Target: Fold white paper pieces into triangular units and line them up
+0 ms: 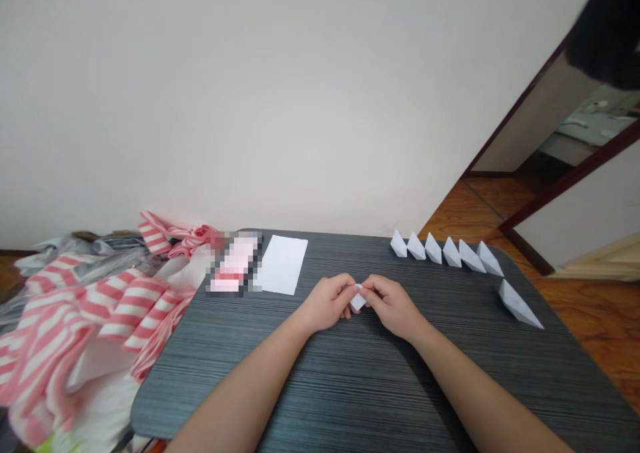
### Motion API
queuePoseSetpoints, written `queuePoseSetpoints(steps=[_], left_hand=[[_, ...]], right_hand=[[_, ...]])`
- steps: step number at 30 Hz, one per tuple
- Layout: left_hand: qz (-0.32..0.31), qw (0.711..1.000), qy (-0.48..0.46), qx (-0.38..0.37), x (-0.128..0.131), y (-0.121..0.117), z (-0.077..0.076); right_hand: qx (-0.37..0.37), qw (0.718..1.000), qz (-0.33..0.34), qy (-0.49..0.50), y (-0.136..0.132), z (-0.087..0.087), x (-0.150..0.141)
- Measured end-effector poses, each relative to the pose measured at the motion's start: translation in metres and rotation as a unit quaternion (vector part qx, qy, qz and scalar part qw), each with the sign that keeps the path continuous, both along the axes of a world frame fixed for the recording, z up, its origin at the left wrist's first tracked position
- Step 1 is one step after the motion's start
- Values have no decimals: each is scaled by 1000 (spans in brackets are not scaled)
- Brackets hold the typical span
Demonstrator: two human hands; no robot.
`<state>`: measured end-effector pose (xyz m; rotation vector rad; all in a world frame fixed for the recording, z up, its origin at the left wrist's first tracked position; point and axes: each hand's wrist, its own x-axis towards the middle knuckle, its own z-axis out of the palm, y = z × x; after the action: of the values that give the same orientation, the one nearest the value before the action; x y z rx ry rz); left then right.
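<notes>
Between my two hands is a small piece of folded white paper [359,301], diamond-shaped on the side that shows. My left hand [327,301] pinches its left edge, with the thumb on top and some fingers curled beneath. On the opposite edge my right hand [393,304] pinches it between thumb and fingers. Both hands are just above the middle of the dark table [320,393]. A stack of white paper sheets [283,265] lies to the left, beyond my left hand. Several folded paper boats [433,248] stand in a row at the back right, and a larger paper boat [519,305] sits nearer.
At the table's back left lies a pixelated pink and white object [235,263]. Red-and-white striped cloth [130,306] is heaped beside the table's left edge. A pale wall [300,106] rises behind, and a doorway [560,126] opens at the right above a wooden floor [465,209].
</notes>
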<state>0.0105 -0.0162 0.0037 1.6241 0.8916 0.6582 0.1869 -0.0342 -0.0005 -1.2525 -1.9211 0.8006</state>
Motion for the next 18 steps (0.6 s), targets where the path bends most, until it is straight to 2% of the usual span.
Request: queuePoseSetpoints(steps=[10,18], left_hand=[[7,1000,-6,-9,-2,1,-3],[28,998,-40,-28,0,2,-7]], right_hand=[[-10,1000,-5,1,-1,2,-1],[0,998,-3,66,2,2,-2]])
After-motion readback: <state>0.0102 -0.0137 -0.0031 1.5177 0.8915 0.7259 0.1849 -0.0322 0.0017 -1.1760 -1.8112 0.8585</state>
